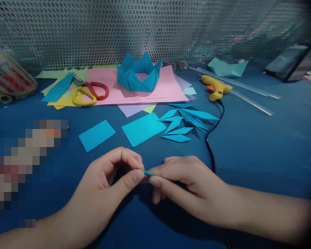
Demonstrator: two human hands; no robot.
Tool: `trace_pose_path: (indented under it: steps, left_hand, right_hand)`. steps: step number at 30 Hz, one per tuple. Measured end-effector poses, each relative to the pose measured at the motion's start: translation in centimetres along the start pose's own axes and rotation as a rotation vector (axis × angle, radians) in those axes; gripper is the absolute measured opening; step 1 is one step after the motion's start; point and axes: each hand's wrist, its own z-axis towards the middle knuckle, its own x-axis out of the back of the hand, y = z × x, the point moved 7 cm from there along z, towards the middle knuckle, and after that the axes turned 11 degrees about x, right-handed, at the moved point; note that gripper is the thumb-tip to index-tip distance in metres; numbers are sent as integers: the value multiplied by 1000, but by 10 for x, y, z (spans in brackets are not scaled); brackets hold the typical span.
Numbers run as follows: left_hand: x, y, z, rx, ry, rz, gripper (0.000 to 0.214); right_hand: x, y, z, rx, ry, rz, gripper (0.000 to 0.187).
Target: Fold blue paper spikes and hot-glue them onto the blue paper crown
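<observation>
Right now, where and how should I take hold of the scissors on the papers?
Likely best to grip the scissors by the red loop and yellow loop, from the near right. Both open loops face that way, while the blades point away to the far left, their tips seemingly hidden by a blue paper piece.

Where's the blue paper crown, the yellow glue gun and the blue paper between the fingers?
Blue paper crown (131, 81), head view: front wall.
Yellow glue gun (218, 87), head view: body.
Pinched blue paper (148, 173), head view: uncovered part.

Scissors (90, 90) and a glue gun (218, 84) mark this craft table (261, 148).
</observation>
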Motion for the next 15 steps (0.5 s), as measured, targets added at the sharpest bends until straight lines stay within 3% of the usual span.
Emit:
trace_pose_path:
  steps: [6, 10, 13, 15]
  left_hand:
    - [5, 3, -1, 3, 58, 65, 12]
    - [11, 5, 1, -59, 116, 150, 11]
    - [13, 11, -1, -237, 219, 509, 14]
    - [7, 9, -2, -342, 228, 828, 24]
  right_hand:
    - [7, -7, -1, 63, 43, -120, 22]
    - [22, -15, -3, 159, 110, -387, 25]
    - [48, -19, -5, 215, 254, -714, 30]
    - [72, -12, -8, 149, 368, -941, 32]
